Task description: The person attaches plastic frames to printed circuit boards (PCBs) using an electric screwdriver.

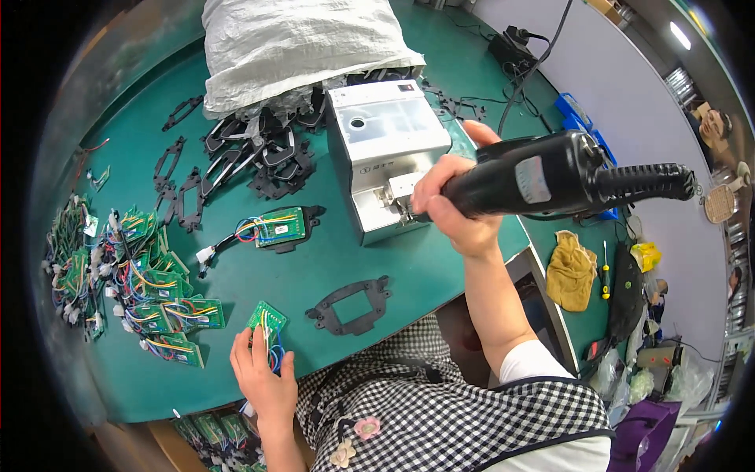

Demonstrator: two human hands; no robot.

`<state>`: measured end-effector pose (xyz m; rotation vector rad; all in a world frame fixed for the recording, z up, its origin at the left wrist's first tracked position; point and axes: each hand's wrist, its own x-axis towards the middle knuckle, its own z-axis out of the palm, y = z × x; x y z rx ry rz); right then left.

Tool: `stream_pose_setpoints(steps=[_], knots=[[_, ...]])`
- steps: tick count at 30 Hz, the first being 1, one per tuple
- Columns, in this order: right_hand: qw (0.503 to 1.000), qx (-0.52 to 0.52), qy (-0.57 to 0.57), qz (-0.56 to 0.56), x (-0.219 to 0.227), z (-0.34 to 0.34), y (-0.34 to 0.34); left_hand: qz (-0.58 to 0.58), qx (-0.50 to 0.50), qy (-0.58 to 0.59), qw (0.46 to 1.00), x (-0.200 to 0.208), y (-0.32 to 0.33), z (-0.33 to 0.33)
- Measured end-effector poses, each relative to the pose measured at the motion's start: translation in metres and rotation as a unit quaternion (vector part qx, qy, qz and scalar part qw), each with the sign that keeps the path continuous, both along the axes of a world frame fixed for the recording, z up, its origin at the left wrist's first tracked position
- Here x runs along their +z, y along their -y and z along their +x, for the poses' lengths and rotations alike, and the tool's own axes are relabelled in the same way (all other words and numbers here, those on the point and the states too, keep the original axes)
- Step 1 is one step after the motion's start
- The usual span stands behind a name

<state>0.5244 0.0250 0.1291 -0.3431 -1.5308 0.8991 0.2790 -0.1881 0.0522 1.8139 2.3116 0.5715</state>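
Note:
My right hand (454, 206) is closed around a black electric screwdriver (523, 179) with a coiled cord. Its tip end is at the front of a white and grey screw feeder box (389, 130); my fingers partly hide it. At the near edge of the green table, my left hand (263, 376) is closed on a green circuit board (267, 316) with coloured wires. A black plastic frame (350, 305) lies flat between my hands. Further back, another circuit board (281, 228) sits on a black frame, its wires and white connector pointing left.
Several wired circuit boards (157, 287) are piled at the left. Behind them lie loose black frames (271, 153), by a large white sack (303, 51). Off to the right are a tan glove (572, 271), a yellow-handled screwdriver (605, 279) and blue bins (578, 114).

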Motion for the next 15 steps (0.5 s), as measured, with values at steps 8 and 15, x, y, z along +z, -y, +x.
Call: stream_pose_setpoints(steps=[8,15], knots=[[0.992,-0.049,0.006,-0.114,0.014,-0.009,-0.007,-0.008,0.024,-0.039,0.999,0.014,-0.016,0.008],[0.971,-0.066,-0.145,-0.18,-0.01,0.003,0.05,0.028,-0.005,0.009,1.0,-0.002,-0.009,-0.013]])
